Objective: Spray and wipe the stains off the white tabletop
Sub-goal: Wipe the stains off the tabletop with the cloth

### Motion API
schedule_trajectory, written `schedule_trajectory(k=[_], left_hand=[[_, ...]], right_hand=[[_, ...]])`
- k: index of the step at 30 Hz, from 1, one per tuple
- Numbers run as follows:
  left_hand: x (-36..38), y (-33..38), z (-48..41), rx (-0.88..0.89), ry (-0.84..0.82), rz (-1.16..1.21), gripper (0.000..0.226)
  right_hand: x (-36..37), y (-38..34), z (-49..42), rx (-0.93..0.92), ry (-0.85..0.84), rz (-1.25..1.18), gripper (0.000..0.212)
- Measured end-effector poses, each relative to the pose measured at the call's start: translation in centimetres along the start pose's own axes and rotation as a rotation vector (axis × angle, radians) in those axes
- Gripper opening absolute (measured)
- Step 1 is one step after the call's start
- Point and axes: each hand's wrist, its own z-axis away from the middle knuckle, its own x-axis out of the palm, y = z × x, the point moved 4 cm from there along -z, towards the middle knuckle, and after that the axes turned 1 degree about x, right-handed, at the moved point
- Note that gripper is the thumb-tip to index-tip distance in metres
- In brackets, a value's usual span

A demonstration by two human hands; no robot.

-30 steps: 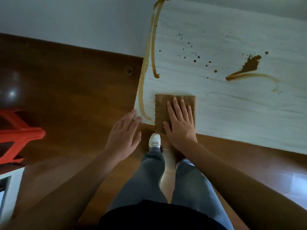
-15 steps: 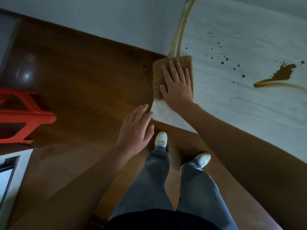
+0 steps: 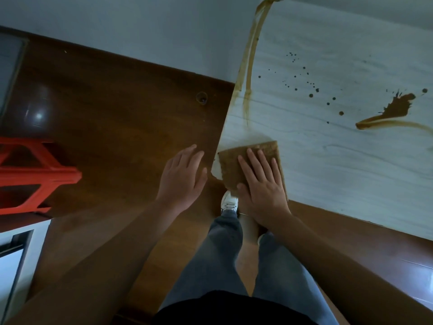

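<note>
The right grip (image 3: 260, 184) presses the brown cloth (image 3: 230, 165) flat-fingered at the counter (image 3: 339, 184) near-left corner edge, with open counter beyond. The left grip (image 3: 181, 177) hovers wide off that corner. Brown streaks (image 3: 261, 17) and a splat (image 3: 398, 107) lie farther in.

- A red plastic stool (image 3: 35, 174) stands on a glossy dark-brown wooden floor (image 3: 112, 118).
- A pale grey wall (image 3: 140, 26) runs beyond the stool.
- A white box-shaped unit (image 3: 16, 252) sits just nearer than the stool.
</note>
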Motion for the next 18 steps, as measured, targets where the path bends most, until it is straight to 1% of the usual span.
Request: schedule_trajectory(k=[5,8,10,12,14,18], left_hand=[[-1.0,-0.9,-0.6,-0.027,0.039,-0.028,0.054],[-1.3,-1.2,-0.8,-0.046,0.042,-0.046,0.053],[-1.7,-1.0,-1.0,-0.041,0.054,-0.056,0.053],[-2.1,-0.7,-1.3,-0.024,0.081,-0.041,0.051],[-2.3,0.0,-1.6,0.021,0.11,-0.022,0.049],[-1.9,2.6,-2.5,0.155,0.145,0.008,0.047]], right_hand=[[-0.7,-3.7,-6.9,0.078,0.032,0.022,0.065],[-0.1,-6.9,-7.5,0.027,0.009,0.068,0.064],[0.2,-7.1,-6.4,-0.003,0.019,0.067,0.063],[0.2,-6.0,-5.3,-0.019,0.034,0.03,0.063],[0.2,-4.2,-3.8,0.004,0.05,-0.002,0.064],[-0.4,2.1,0.1,0.165,0.101,-0.044,0.066]])
